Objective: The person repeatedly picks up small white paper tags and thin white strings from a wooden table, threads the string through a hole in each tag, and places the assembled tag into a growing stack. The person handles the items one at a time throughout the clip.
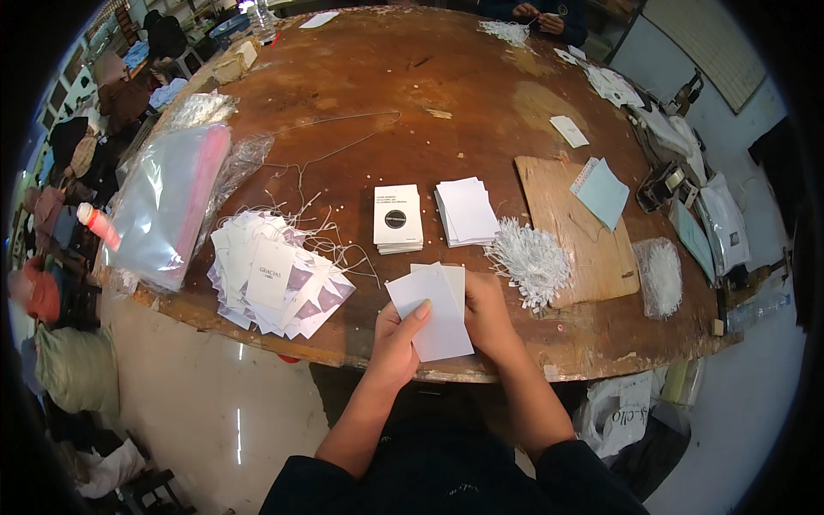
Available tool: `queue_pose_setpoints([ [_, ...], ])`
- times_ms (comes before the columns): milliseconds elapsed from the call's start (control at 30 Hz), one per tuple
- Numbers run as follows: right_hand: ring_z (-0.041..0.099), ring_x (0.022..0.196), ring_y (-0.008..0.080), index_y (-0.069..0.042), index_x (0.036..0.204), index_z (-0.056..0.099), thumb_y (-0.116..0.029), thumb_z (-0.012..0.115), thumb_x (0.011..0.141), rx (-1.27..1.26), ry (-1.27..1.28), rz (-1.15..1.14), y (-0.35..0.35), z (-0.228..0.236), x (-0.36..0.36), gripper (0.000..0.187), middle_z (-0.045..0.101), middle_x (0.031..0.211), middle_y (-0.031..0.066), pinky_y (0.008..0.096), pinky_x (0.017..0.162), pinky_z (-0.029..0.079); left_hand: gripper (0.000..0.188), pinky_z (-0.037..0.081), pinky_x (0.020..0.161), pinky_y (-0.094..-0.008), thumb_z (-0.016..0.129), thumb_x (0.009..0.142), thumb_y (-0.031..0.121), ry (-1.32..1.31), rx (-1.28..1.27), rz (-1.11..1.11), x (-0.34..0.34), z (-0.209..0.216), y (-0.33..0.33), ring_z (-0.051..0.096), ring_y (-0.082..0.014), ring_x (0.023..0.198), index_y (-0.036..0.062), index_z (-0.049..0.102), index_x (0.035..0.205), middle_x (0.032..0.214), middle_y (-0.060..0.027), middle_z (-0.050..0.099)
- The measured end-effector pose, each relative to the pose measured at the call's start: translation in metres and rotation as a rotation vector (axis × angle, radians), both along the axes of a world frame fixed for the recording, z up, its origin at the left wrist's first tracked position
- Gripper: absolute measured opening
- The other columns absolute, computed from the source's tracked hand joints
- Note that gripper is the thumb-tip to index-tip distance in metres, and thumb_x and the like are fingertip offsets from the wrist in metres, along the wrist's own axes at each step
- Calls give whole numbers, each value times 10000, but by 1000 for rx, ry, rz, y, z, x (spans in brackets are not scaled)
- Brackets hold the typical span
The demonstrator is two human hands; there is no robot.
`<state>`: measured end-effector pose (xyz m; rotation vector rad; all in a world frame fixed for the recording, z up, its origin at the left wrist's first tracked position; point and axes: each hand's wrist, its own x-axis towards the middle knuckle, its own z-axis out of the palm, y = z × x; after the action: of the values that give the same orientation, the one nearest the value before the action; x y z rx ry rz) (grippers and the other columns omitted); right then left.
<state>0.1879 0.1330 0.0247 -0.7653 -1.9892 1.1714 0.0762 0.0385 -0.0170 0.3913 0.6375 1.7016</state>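
Note:
Just above the table's near edge, my left hand [402, 339] grips a plain white card [442, 322], its thumb pressed on the card's face. A second, off-white card [456, 276] shows behind it. My right hand [486, 313] is closed at the right edge of the cards; most of its fingers are hidden behind them. Beyond my hands stand a stack of printed cards with a black circle [396, 215] and a stack of blank white cards [466, 213]. A bundle of white tag strings [530, 262] lies right of my right hand. Strung hang tags [275, 275] are heaped at the left.
Clear plastic bags [167, 197] lie at the left edge beside a red-and-white bottle [99, 226]. On the right are a wooden board [549, 206], a light-blue paper [603, 197] and a bagged white bundle [659, 275]. Another person's hands [539, 17] work at the far side.

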Motion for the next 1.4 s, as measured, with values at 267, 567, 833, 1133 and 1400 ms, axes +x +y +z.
queue_pose_setpoints([
  [267,591,704,167,-2,891,612,-160,588,967,-465,262,113,13,-3,31,177,621,827,84,299,639,468,343,519,848,-299,603,979,164,213,-144,334,-20,8,2,636,-131,981,-26,547,1259,1138,-76,640],
  [567,529,638,111,-107,670,412,-21,628,922,-581,689,-80,7,19,18,343,544,724,30,230,570,412,272,496,742,-264,642,958,166,821,-149,336,-21,6,3,608,-82,840,-65,649,1101,929,-67,704],
  [833,572,668,46,17,994,608,-38,653,936,-196,229,-219,-16,9,-14,92,681,834,40,191,589,454,236,502,689,-267,662,938,127,926,-152,405,-18,7,0,609,-76,778,-71,667,1066,868,-77,716],
  [1133,560,642,79,28,924,632,-34,668,917,76,28,-238,-15,15,-16,72,660,788,58,226,584,457,199,470,660,-236,643,948,98,998,-125,402,-16,8,0,576,-48,741,-60,665,1067,832,-27,686],
  [1400,592,680,310,17,939,585,-6,623,898,172,-3,-213,-16,19,-20,60,597,823,154,378,610,477,229,511,653,-277,673,924,110,1056,-108,426,-18,5,1,646,-92,735,-61,677,1076,833,-119,721],
])
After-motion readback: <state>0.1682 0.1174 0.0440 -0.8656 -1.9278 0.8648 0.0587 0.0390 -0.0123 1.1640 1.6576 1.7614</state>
